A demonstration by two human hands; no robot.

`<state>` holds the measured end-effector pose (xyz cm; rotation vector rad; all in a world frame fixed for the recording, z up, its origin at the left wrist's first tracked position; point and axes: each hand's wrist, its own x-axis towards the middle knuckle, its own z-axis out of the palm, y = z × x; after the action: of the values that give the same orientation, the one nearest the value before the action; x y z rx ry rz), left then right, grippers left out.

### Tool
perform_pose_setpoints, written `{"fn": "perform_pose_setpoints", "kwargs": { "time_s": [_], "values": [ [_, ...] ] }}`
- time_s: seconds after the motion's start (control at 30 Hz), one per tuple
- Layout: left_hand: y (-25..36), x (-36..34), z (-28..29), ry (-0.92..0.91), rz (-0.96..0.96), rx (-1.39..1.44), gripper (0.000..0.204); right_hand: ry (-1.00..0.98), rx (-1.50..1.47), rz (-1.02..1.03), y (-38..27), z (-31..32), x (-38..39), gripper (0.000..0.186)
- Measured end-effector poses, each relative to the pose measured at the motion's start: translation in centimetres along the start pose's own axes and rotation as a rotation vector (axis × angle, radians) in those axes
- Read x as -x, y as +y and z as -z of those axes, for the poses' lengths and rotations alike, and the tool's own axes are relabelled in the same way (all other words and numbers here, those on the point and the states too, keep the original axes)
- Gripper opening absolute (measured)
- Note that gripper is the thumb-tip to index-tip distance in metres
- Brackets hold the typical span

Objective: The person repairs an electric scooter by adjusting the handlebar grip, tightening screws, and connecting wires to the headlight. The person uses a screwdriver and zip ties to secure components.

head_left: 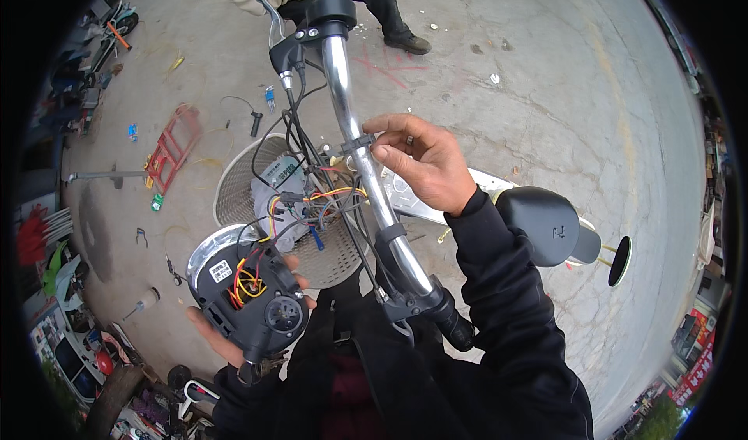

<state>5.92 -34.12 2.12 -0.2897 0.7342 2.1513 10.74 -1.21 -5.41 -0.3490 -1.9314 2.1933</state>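
Observation:
My left hand (219, 337) holds a black headlight unit (261, 288) with a chrome rim from below, its back facing up. Red and yellow wires come out of an opening in that back, beside a round grilled part. My right hand (428, 163) is at the chrome handlebar (380, 198), thumb and forefinger curled about the end of a small black clamp (359, 142) that circles the tube. A small metallic piece shows at one finger; its kind is unclear. Loose wires with connectors (292, 198) hang between the headlight unit and the handlebar.
A pale wicker-style basket (331, 257) with a plastic bag sits under the wires. The scooter's black seat (538, 223) is at right. A red metal frame (173, 148) and scattered tools lie on the concrete. Another person's leg and shoe (408, 44) show at the top.

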Motion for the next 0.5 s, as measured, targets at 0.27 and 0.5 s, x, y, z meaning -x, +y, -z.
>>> {"fn": "perform_pose_setpoints", "kwargs": {
  "time_s": [0.27, 0.5],
  "values": [
    [-0.4, -0.4, 0.8, -0.099, 0.051, 0.035, 0.128, -0.024, 0.096, 0.049, 0.2, -0.2, -1.4, 0.030],
    [-0.6, -0.1, 1.1, -0.067, 0.025, 0.053, 0.127, 0.081, 0.243, 0.219, -0.1, -0.8, -0.9, 0.020]
  ]
}}
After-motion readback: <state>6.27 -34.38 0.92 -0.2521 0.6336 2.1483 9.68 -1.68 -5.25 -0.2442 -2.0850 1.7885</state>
